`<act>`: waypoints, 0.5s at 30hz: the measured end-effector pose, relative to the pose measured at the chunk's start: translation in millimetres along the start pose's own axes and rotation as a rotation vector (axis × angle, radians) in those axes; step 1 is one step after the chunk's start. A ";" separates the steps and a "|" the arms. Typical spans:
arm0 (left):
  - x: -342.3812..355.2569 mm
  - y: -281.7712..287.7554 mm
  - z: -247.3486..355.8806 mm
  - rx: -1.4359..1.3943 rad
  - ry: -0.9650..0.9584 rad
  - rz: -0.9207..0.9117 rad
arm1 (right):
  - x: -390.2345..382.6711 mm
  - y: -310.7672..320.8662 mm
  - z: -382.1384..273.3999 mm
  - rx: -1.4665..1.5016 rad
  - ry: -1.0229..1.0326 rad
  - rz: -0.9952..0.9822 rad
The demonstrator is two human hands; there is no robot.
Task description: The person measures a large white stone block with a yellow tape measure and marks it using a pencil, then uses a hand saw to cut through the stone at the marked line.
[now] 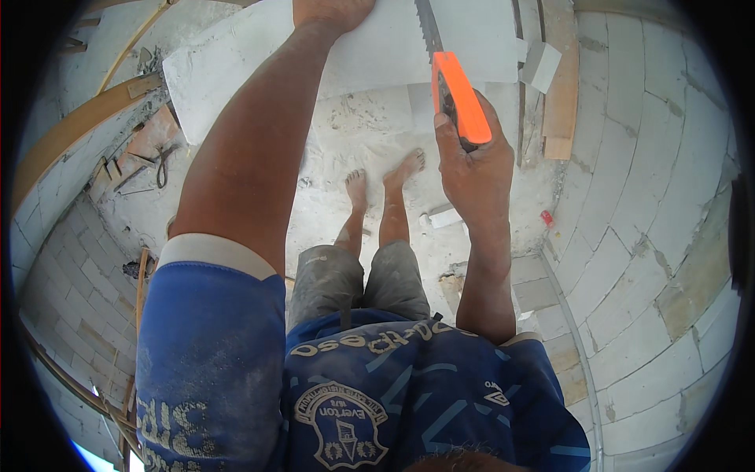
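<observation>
Right of the right hand [481, 173] rises a wall [629, 149] of pale grey blocks, its mortar joints rough and patchy. Beneath both hands spreads a whitish, dusty floor [421, 190] — bare and stained in places. Well left of the left hand [338, 11], a timber beam [75, 141] edges pale blockwork [59, 197]. Farther back from that hand stands another block wall [71, 271] — and bright light [93, 458] shows past it, at the view's rim.

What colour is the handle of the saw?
The saw handle is bright orange, with a dark inner grip; the head view shows it, in the right hand.
</observation>
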State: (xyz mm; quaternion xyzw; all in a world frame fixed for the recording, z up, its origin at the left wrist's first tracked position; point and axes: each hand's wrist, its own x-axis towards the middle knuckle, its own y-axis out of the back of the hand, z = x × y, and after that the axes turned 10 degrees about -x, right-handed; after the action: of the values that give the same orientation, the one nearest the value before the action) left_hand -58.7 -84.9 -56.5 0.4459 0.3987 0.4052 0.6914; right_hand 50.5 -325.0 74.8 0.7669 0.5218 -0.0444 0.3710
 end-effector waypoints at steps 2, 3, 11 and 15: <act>0.4 5.5 2.8 -0.008 0.005 -0.022 | -24.6 5.7 11.6 -0.008 0.004 0.005; -1.4 8.5 -1.2 0.000 0.020 -0.036 | -39.7 6.4 17.1 -0.003 0.019 -0.002; 0.8 6.9 -6.1 0.025 0.006 -0.008 | -56.3 10.3 28.9 -0.090 0.070 0.036; 4.3 7.2 7.0 0.021 0.003 -0.049 | 15.5 -1.3 10.3 0.003 -0.034 0.036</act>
State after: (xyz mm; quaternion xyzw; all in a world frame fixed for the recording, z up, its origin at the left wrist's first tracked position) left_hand -52.3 -81.1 -48.5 0.4425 0.4151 0.3845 0.6957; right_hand 59.6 -319.2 59.7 0.7758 0.5015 -0.0518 0.3793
